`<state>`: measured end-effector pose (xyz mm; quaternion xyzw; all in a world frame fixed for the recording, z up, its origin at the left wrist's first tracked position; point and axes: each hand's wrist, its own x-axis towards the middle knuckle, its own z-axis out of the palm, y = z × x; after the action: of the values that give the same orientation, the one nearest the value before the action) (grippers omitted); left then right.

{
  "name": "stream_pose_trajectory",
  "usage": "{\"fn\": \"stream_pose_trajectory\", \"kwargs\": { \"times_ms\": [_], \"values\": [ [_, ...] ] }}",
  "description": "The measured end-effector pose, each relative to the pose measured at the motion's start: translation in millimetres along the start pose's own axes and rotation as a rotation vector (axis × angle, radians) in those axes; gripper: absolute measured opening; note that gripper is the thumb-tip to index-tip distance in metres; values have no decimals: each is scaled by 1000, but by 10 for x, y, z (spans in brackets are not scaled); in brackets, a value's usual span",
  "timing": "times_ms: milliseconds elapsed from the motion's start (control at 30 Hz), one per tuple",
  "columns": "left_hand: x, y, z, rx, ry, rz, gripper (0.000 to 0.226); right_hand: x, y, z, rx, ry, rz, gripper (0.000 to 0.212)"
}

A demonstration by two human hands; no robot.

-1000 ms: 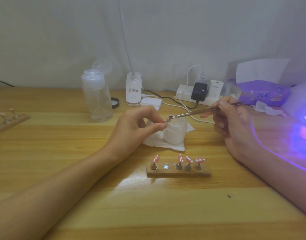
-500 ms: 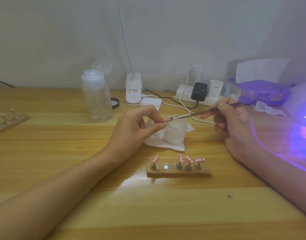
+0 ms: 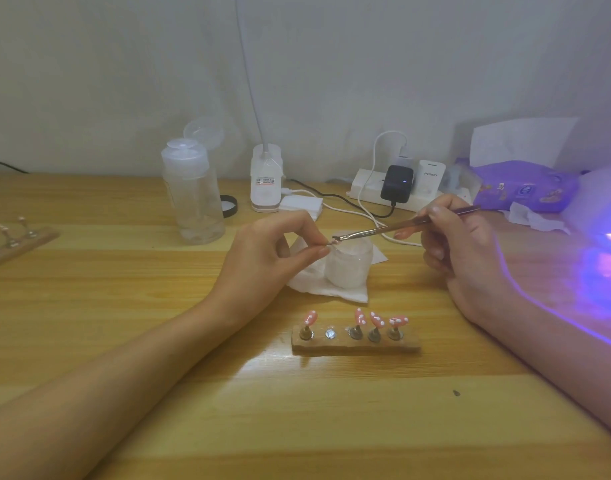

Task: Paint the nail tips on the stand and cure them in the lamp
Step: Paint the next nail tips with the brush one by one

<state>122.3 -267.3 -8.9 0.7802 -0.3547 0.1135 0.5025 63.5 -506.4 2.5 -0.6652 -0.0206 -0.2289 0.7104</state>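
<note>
Four pink, white-dotted nail tips [image 3: 376, 318] upright on stand [image 3: 356, 342], mid table [image 3: 124, 306]; second slot [image 3: 330, 333] bare. Left hand [image 3: 262, 251] fingers [image 3: 312, 254] pinch fifth tip [image 3: 332, 242] over white jar [image 3: 349, 268]. Right hand [image 3: 459, 244] grips brush [image 3: 383, 231], bristles on it. Lamp [image 3: 605, 202] glowing far right. Likely last tip under paint; curing left.

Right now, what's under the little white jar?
A white tissue lies under the jar, flat on the table. Its edges stick out in front and to the right. Anything else beneath the jar's base is hidden.

Head cam, fwd-down, close over table [image 3: 89, 271]
</note>
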Motion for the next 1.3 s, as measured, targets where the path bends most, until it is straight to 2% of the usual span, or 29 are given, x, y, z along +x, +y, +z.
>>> {"fn": "stream_pose_trajectory", "kwargs": {
  "times_ms": [100, 267, 400, 500, 567, 633, 733, 933, 1133, 1300],
  "values": [
    [3, -6, 1, 4, 2, 1, 9, 9, 1, -8, 0, 57, 19, 34],
    [3, -13, 3, -10, -4, -3, 10, -7, -12, 9, 32, -17, -13, 31],
    [8, -9, 3, -16, -8, -3, 9, 6, -8, -13, 21, 54, 7, 29],
    [10, 0, 4, -20, -11, -7, 9, 1, -24, -7, 60, 6, -31, 25],
    [9, 1, 4, -27, -11, -8, 9, -9, -15, 6, 27, -12, -28, 31],
    [9, -2, 1, -27, -13, -9, 10, -8, -8, 5, -7, 23, -6, 35],
    [10, -1, 1, -25, -15, -8, 10, -7, -17, -5, 18, 54, -12, 28],
    [12, 2, -1, -28, -18, -2, 9, -17, -8, 0, 28, -11, -39, 28],
    [11, 1, 7, -13, -15, -3, 12, -21, -11, 20, -40, 21, -24, 18],
    [15, -1, -3, -12, -16, -5, 12, -27, -71, -40, -20, 95, -61, 25]
  ]
}}
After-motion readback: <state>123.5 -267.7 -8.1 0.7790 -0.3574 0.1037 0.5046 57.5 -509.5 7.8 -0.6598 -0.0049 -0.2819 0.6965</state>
